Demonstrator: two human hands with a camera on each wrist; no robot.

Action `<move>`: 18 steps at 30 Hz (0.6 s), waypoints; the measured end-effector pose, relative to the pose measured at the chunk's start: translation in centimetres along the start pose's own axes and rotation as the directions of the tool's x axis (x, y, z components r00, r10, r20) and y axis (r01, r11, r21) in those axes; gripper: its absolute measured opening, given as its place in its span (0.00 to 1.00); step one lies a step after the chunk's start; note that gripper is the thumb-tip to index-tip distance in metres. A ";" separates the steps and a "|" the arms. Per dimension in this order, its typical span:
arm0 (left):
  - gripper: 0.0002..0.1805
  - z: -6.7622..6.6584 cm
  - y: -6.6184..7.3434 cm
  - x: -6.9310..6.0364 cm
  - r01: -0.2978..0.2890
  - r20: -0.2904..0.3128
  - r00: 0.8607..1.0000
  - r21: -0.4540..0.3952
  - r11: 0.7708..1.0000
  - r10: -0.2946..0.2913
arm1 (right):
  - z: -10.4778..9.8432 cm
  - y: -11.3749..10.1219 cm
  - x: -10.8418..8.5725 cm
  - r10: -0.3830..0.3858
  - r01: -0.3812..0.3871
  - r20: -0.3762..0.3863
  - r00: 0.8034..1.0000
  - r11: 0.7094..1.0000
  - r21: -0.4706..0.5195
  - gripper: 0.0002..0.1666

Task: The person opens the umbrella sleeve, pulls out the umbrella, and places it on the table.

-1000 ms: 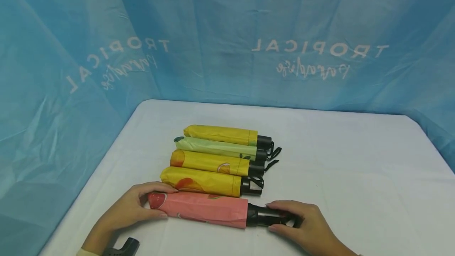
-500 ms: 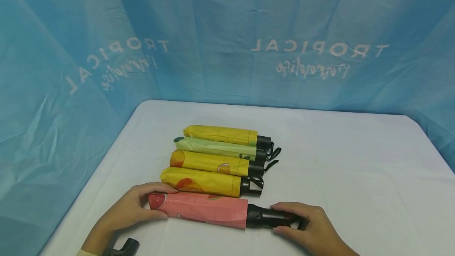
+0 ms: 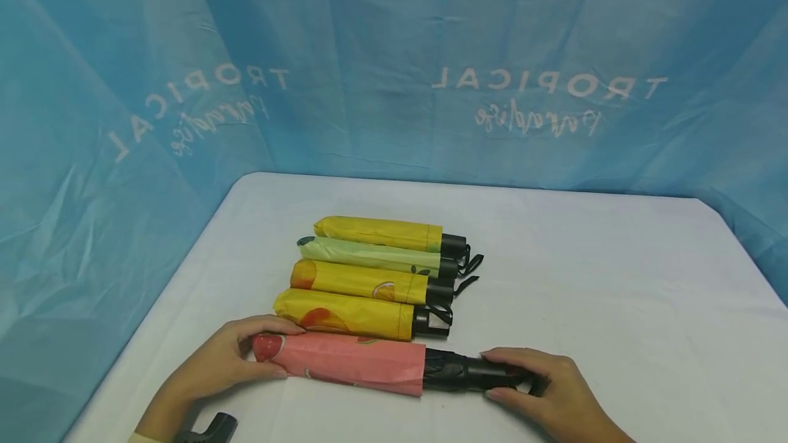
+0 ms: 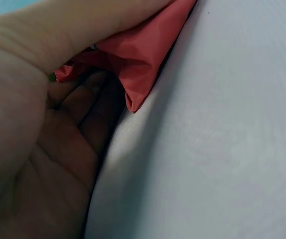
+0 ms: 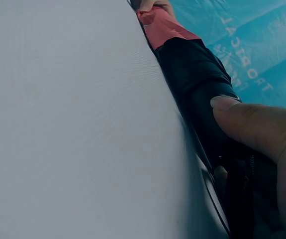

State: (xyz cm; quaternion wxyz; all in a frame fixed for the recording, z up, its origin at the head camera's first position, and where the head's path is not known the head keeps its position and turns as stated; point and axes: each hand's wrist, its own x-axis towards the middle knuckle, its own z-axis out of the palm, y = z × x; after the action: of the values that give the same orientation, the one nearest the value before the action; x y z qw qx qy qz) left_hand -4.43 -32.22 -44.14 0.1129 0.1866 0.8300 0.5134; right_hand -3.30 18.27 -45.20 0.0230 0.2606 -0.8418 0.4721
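A pink fruit-print umbrella sleeve [image 3: 357,362] lies across the near part of the table, with a black folding umbrella [image 3: 452,369] sticking out of its right end. My left hand [image 3: 230,357] holds the sleeve's left end between thumb and fingers. In the left wrist view the sleeve's crumpled pink tip [image 4: 138,64] sits between thumb and fingers. My right hand [image 3: 548,388] grips the umbrella's black handle, thumb on the near side. The right wrist view shows that thumb pressed on the handle [image 5: 202,104]. The part of the umbrella inside the sleeve is hidden.
Just beyond the pink sleeve lie several sleeved umbrellas side by side, including a yellow umbrella [image 3: 351,313] and a pale green umbrella [image 3: 369,253]. Their black handles and wrist loops point right. The white table [image 3: 615,306] is bordered by a blue curtain [image 3: 382,53] behind and left.
My right hand has moved a little to the right with the handle, and more of the black umbrella shows outside the sleeve. The left hand stays at the sleeve's left end.
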 end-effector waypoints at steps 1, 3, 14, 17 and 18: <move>0.29 -0.1 0.0 0.0 0.000 0.000 1.000 -0.001 1.000 0.000 | 0.0 0.0 0.0 -0.007 0.007 -0.001 1.000 1.000 0.001 0.26; 0.29 -0.1 0.0 0.0 0.010 0.001 1.000 -0.007 1.000 -0.010 | 0.0 0.1 0.1 -0.002 0.002 0.003 1.000 1.000 0.004 0.26; 0.29 -0.1 0.0 0.2 0.028 0.010 1.000 -0.020 0.999 -0.028 | -1.0 0.2 -0.8 0.124 -0.123 0.032 0.992 0.991 -0.048 0.27; 0.29 -0.1 0.0 0.1 0.024 0.008 1.000 -0.019 1.000 -0.024 | -1.4 0.3 -1.0 0.104 -0.103 0.027 0.994 0.994 -0.026 0.27; 0.29 -0.1 0.0 0.0 0.027 0.007 1.000 -0.019 0.999 -0.026 | -1.5 0.3 -1.0 0.093 -0.093 0.027 0.995 0.996 -0.016 0.27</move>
State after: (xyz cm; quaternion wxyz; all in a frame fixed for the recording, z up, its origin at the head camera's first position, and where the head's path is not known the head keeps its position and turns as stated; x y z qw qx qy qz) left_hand -4.51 -32.32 -44.11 0.1243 0.1762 0.8269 0.5193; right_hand -2.86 20.01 -44.94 -0.0087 0.2274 -0.8567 0.4628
